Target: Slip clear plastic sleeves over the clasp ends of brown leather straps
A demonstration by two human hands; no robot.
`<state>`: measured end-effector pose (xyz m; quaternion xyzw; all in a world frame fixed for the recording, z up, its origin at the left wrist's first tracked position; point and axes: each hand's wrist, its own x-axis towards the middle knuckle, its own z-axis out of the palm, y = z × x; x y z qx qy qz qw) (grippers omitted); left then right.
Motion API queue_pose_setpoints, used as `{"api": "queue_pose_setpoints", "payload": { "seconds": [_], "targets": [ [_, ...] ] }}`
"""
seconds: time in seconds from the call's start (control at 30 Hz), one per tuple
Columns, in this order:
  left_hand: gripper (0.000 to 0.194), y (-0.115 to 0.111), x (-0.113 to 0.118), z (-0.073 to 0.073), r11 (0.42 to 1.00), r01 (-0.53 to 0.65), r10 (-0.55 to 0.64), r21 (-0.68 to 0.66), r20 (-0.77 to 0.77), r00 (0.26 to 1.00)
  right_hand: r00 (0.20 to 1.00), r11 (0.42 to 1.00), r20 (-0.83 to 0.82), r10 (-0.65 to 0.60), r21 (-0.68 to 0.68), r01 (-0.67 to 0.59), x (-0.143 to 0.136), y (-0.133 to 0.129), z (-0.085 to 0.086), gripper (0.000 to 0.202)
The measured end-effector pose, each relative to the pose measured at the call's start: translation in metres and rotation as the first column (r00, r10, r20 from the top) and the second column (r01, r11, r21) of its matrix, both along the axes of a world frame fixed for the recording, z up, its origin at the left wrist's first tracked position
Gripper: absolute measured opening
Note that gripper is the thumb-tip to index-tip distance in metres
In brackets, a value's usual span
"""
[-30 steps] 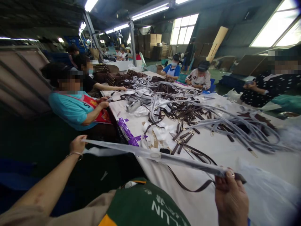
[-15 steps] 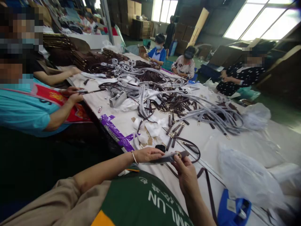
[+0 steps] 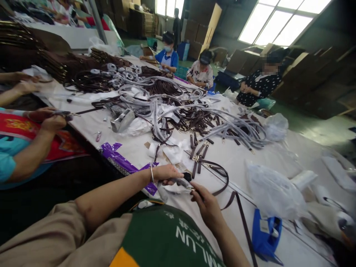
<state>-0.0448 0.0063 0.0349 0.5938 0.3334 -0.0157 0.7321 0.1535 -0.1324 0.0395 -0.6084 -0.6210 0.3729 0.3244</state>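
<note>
In the head view, my left hand (image 3: pixel 168 173), with a bracelet at its wrist, is closed on a brown strap (image 3: pixel 182 182) partly wrapped in clear plastic. My right hand (image 3: pixel 204 204) pinches the strap's other end, where a bit of metal shows. Just behind the strap lies a small black object (image 3: pixel 187 177) that I cannot make out. Brown straps with metal clips (image 3: pixel 198 158) lie a short way beyond my hands. To the right of my right forearm, a long brown strap (image 3: pixel 241 218) runs toward the table's near side.
A large heap of plastic-wrapped straps (image 3: pixel 167 107) covers the table's middle. On the right are a clear plastic bag (image 3: pixel 274 189) and a blue tape dispenser (image 3: pixel 267 235). Purple tape (image 3: pixel 114 154) marks the left edge. A co-worker's hands (image 3: pixel 52 116) work at left; other people stand across the table.
My view has turned to the right. My right hand has moved left along the strap, closer to my left hand, and the strap's brown end no longer sticks out past it.
</note>
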Motion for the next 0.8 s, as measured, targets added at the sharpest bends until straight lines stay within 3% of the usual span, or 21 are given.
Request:
{"api": "queue_pose_setpoints", "payload": {
  "seconds": [0.03, 0.07, 0.13, 0.17, 0.2, 0.23, 0.33, 0.4, 0.57, 0.7, 0.8],
  "targets": [
    [0.038, 0.003, 0.001, -0.002, 0.982, -0.058, 0.067, 0.178, -0.045, 0.997, 0.999, 0.998, -0.015, -0.028, -0.055, 0.027, -0.007, 0.002, -0.005, 0.037],
    [0.032, 0.004, 0.000, -0.004, 0.920, -0.119, 0.149, 0.373, -0.052, 0.988, 0.998, 0.993, -0.018, -0.067, -0.103, 0.065, -0.012, 0.003, -0.009, 0.037],
    [0.022, -0.003, -0.001, -0.006, 0.693, -0.228, 0.277, 0.684, 0.039, 0.960, 0.992, 0.976, 0.002, -0.127, -0.181, 0.125, -0.022, 0.007, -0.015, 0.036],
    [0.020, -0.010, -0.003, -0.007, 0.589, -0.265, 0.304, 0.763, 0.095, 0.948, 0.990, 0.967, 0.023, -0.142, -0.210, 0.143, -0.025, 0.008, -0.016, 0.035],
    [0.020, -0.018, -0.005, -0.008, 0.534, -0.283, 0.313, 0.797, 0.125, 0.942, 0.988, 0.960, 0.046, -0.151, -0.234, 0.157, -0.028, 0.010, -0.018, 0.035],
    [0.021, -0.028, -0.006, -0.009, 0.533, -0.280, 0.314, 0.799, 0.121, 0.942, 0.986, 0.953, 0.070, -0.154, -0.253, 0.167, -0.030, 0.013, -0.018, 0.035],
    [0.026, -0.050, -0.009, -0.016, 0.674, -0.197, 0.272, 0.712, 0.009, 0.962, 0.981, 0.939, 0.114, -0.159, -0.290, 0.186, -0.036, 0.018, -0.020, 0.036],
    [0.030, -0.054, -0.009, -0.022, 0.739, -0.170, 0.261, 0.651, -0.044, 0.964, 0.980, 0.939, 0.117, -0.158, -0.288, 0.186, -0.040, 0.021, -0.022, 0.036],
    [0.028, -0.042, 0.000, -0.034, 0.798, -0.217, 0.319, 0.562, -0.089, 0.943, 0.980, 0.946, 0.153, -0.126, -0.278, 0.165, -0.047, 0.024, -0.023, 0.037],
    [0.020, -0.032, 0.009, -0.039, 0.898, -0.256, 0.319, 0.357, -0.132, 0.938, 0.977, 0.951, 0.189, -0.097, -0.272, 0.147, -0.049, 0.029, -0.023, 0.035],
    [0.017, -0.024, 0.013, -0.043, 0.916, -0.272, 0.319, 0.296, -0.121, 0.940, 0.972, 0.976, 0.224, -0.063, -0.189, 0.107, -0.045, 0.030, -0.026, 0.035]
  ]
}}
